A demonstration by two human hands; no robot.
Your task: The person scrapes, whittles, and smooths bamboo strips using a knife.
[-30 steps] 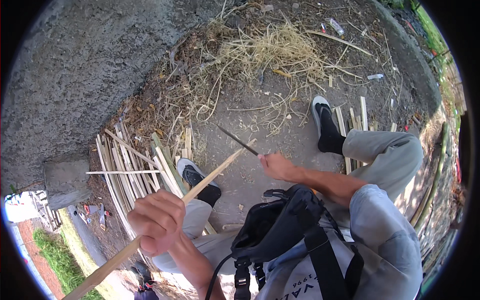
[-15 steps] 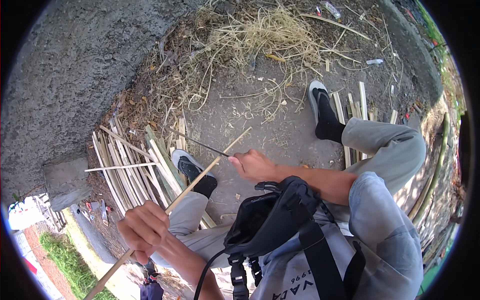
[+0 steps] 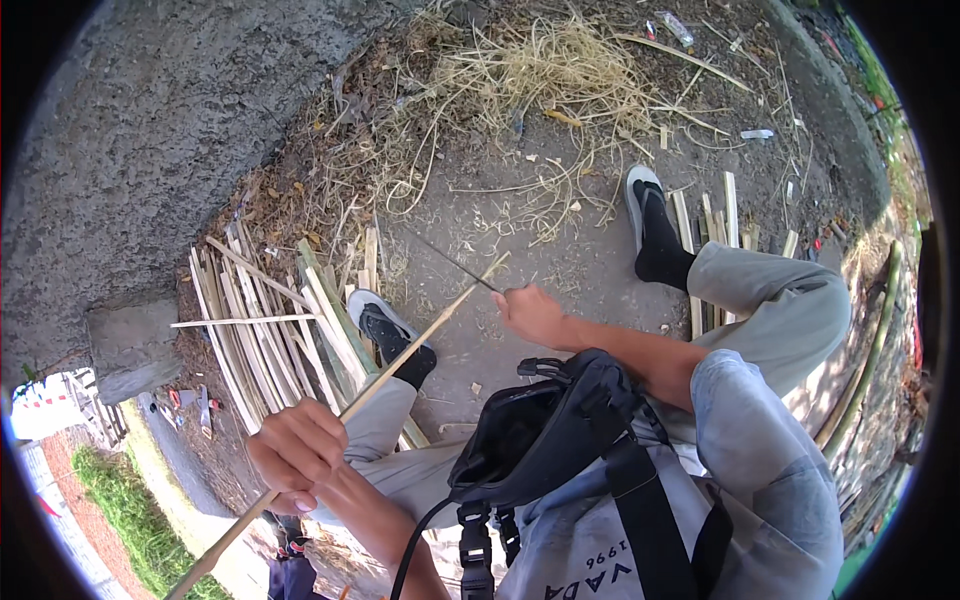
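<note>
My left hand (image 3: 298, 455) is closed around a long, thin bamboo strip (image 3: 425, 337). The strip slants from the lower left up to its far tip near the middle of the view. My right hand (image 3: 532, 316) grips a slim dark knife (image 3: 440, 251), its handle hidden inside the fist. The blade points up and left and crosses the strip close to the far tip. Whether its edge bites into the bamboo is too small to tell.
Split bamboo pieces (image 3: 250, 335) lie stacked by my left foot (image 3: 390, 338), with more slats (image 3: 730, 205) beside the right foot (image 3: 655, 225). A heap of pale shavings (image 3: 545, 70) lies ahead. A rough grey block (image 3: 135, 345) is at left, and an open black bag (image 3: 540, 430) hangs at my front.
My right hand and the knife have moved a little right and toward the strip's far tip. My left hand keeps its grip on the strip.
</note>
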